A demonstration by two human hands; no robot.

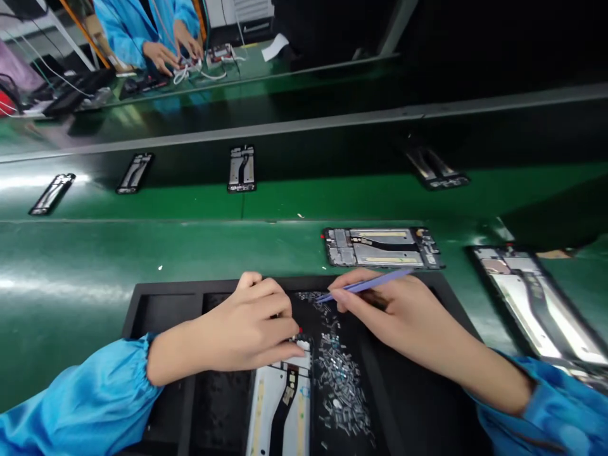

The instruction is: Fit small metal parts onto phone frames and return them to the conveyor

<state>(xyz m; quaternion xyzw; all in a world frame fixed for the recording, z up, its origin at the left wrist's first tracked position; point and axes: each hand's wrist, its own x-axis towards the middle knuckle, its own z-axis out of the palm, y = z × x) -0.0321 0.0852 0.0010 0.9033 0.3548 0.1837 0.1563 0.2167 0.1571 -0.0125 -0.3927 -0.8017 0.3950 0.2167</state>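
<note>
My left hand point(254, 326) is closed over the top end of an opened phone point(280, 411), its fingers curled and its thumb at the phone's upper edge. The phone has a silver inside with a black ribbon cable, and it lies in a black tray point(166, 288). In my right hand point(389, 310) is a slim pair of purple tweezers point(370, 284), pinched between thumb and fingers. Their tip points down at a scatter of tiny clear and silvery parts point(342, 380) in the tray compartment right of the phone.
Beyond the tray lies another opened phone point(380, 247), with one more point(536, 297) at the right. Several phones, such as this one point(242, 168), rest on the green strip behind. Across the bench, a person in blue sleeves point(123, 31) handles cables point(199, 73).
</note>
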